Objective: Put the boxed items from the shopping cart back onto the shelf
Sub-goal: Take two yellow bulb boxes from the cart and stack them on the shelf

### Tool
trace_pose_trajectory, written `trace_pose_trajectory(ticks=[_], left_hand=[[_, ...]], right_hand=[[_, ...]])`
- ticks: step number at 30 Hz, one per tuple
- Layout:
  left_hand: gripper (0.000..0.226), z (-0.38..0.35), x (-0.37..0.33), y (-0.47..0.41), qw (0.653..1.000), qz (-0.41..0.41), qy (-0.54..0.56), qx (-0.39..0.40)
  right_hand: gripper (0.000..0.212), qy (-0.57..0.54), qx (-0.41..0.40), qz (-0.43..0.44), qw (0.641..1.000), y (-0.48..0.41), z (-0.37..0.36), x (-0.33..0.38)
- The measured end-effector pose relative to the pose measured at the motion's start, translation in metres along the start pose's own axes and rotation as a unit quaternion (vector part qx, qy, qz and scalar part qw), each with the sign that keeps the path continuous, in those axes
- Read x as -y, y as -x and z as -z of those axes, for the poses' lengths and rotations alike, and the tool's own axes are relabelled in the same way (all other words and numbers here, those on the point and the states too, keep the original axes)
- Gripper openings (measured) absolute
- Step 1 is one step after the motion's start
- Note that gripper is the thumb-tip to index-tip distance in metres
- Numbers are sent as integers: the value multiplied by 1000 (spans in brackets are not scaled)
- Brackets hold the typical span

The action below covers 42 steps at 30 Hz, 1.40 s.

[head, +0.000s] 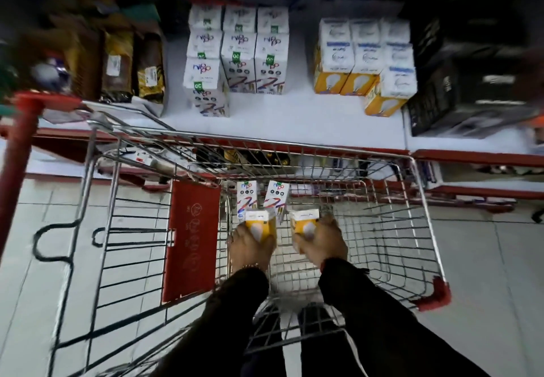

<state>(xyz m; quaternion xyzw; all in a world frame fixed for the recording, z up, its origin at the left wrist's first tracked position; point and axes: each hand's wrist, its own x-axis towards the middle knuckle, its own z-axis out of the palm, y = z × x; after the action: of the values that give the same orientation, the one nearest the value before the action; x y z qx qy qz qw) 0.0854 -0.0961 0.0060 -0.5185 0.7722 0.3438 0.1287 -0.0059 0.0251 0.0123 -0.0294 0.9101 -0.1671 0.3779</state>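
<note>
Both of my hands reach down into the wire shopping cart (pixel 418 188). My left hand (pixel 250 247) grips a yellow-and-white bulb box (pixel 259 223). My right hand (pixel 322 242) grips a second yellow-and-white bulb box (pixel 303 220). Just beyond them, two white boxes (pixel 247 197) with coloured stripes stand in the cart, the other white box (pixel 276 195) leaning slightly. On the white shelf (pixel 294 117) ahead, matching yellow bulb boxes (pixel 362 61) are stacked on the right and matching white striped boxes (pixel 238 58) in the middle.
A red child-seat flap (pixel 191 238) stands at the cart's left inside. Brown and gold bags (pixel 123 67) fill the shelf's left; a black carton (pixel 465 97) sits at the right. A red shelf post (pixel 20 156) rises at far left. Grey floor tiles surround the cart.
</note>
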Motion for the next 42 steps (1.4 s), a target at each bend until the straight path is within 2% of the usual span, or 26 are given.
trace_pose_trajectory(ticks=[2, 3, 5, 6, 13, 17, 22, 32, 42], left_hand=[[76, 13, -17, 13, 999, -20, 38, -2], [78, 19, -24, 19, 997, -38, 60, -6], [82, 30, -38, 29, 992, -71, 109, -12], [84, 34, -44, 33, 988, -79, 134, -12], [82, 70, -113, 51, 953, -174, 229, -99], [68, 82, -158, 40, 924, -243, 258, -145], [65, 74, -203, 12, 910, -240, 301, -155], [56, 39, -233, -37, 936, -187, 257, -149], [61, 27, -243, -54, 948, -187, 228, -121]], right_hand=[[39, -27, -33, 22, 999, 13, 23, 1], [47, -46, -46, 31, 997, 18, 33, 0], [83, -89, -81, 46, 992, 25, 51, 2], [87, -113, -103, 55, 987, 29, 60, 3], [86, -230, -280, 134, 922, 38, 117, 15], [84, -284, -325, 146, 890, 23, 144, 30], [79, -347, -317, 138, 872, -14, 161, 44], [82, -384, -315, 95, 863, -71, 154, 62], [70, -401, -326, 108, 849, -90, 148, 65]])
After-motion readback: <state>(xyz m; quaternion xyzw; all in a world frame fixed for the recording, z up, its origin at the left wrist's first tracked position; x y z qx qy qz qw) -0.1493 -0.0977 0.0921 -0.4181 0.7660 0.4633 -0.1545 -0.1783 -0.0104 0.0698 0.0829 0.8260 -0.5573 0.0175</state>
